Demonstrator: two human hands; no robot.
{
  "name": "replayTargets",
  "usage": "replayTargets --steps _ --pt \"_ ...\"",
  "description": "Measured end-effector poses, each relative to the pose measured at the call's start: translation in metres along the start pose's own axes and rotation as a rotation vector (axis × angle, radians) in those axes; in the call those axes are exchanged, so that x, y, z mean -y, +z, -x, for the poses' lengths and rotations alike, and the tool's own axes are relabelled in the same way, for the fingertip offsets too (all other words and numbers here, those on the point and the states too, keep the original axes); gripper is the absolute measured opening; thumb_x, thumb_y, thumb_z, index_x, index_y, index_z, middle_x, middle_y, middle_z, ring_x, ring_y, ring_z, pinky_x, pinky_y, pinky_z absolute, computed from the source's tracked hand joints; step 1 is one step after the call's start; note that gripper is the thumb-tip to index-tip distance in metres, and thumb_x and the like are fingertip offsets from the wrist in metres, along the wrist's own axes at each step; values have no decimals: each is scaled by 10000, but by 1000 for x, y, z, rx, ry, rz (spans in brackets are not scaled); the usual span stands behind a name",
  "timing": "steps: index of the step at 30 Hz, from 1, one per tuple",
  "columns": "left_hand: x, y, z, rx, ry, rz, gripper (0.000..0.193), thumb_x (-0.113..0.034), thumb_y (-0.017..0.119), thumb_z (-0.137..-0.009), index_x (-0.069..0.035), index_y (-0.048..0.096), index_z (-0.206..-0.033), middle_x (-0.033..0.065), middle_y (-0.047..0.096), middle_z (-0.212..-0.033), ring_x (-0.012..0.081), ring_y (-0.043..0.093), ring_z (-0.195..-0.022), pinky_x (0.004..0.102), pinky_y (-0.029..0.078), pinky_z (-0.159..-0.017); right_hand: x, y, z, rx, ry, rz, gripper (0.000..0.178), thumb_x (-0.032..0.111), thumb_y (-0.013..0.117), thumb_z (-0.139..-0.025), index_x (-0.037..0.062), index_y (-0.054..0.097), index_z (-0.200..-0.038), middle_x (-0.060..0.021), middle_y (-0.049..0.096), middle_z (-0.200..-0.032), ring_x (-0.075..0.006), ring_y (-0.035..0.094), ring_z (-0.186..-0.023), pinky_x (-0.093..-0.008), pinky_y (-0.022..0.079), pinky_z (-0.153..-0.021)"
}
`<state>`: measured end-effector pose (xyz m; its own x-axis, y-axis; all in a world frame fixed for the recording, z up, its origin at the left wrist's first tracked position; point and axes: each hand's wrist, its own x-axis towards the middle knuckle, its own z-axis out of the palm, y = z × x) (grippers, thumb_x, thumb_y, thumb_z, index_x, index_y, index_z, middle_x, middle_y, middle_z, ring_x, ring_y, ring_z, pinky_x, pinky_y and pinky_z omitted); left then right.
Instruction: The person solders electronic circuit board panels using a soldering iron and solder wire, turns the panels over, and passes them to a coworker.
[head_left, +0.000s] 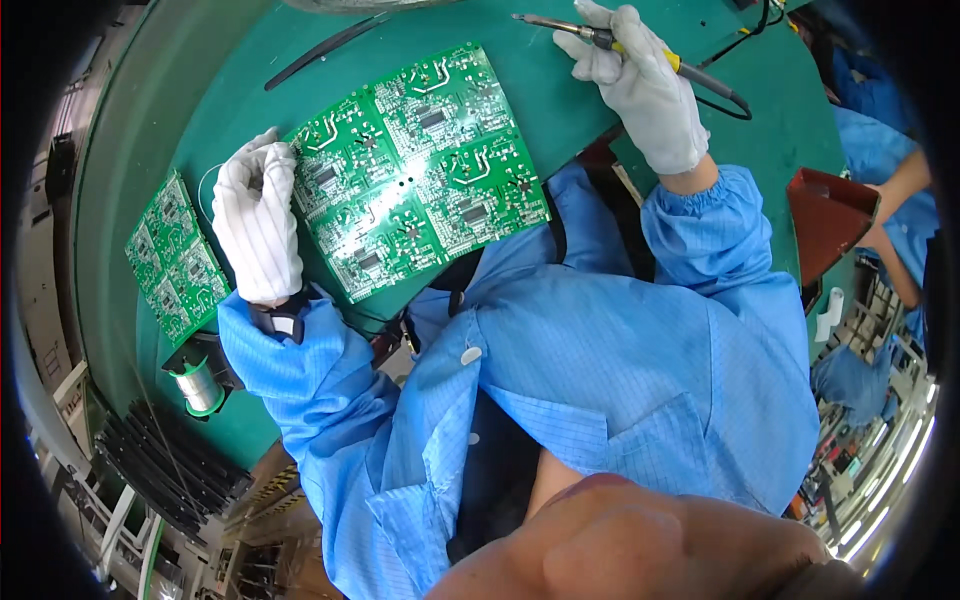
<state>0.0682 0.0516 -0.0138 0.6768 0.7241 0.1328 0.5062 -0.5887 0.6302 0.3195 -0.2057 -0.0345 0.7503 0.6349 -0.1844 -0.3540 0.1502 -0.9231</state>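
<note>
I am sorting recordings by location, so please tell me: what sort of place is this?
Probably an electronics assembly workshop: the right hand holds a soldering iron, with a large green circuit board and a wire spool nearby.

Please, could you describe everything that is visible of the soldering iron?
The soldering iron is slim, with a metal-looking tip, a dark front part, a yellow band and a dark grey rear end leading to a black cable. The gloved right hand holds it, partly covering its middle. Its tip points left, apart from the large green circuit board.
</note>
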Motion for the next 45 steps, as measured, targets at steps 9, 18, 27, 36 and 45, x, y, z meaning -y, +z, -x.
replayTargets --steps 9,18,27,36,45 --pt "12 -25 3 244 -199 386 600 -413 656 -977 54 594 -1347 -34 606 -844 49 505 -771 208 436 -764 8 8 14 17 42 112 468 376 453 -1089 -26 591 -1287 -63 666 -967 -91 565 -762 -207 456 -708" --pt "0 -46 3 419 -422 252 504 -457 575 -1003 29 656 -1110 88 688 -855 154 656 -755 275 517 -732 12 36 53 127 63 351 568 493 399 -1082 45 613 -1357 0 580 -828 -97 555 -903 -205 446 -851" --pt "23 -22 0 387 -259 322 449 -432 567 -1032 11 638 -1019 26 587 -801 117 569 -698 260 471 -696 19 62 35 276 -90 400 446 317 426 -1104 -16 581 -1357 -14 583 -869 -95 559 -870 -250 452 -811" --pt "9 -10 1 263 -182 91 429 -390 519 -1033 4 679 -1093 142 663 -1005 204 650 -693 311 516 -665 -5 48 32 503 -331 672 360 236 455 -1071 31 636 -1306 -36 690 -1055 -84 615 -881 -225 503 -828" --pt "22 6 1 74 -108 117 496 -446 599 -964 44 670 -929 151 670 -750 233 617 -567 375 502 -635 -12 54 36 586 -226 581 334 247 481 -1050 51 668 -1245 -36 684 -1013 -75 577 -795 -228 501 -842"
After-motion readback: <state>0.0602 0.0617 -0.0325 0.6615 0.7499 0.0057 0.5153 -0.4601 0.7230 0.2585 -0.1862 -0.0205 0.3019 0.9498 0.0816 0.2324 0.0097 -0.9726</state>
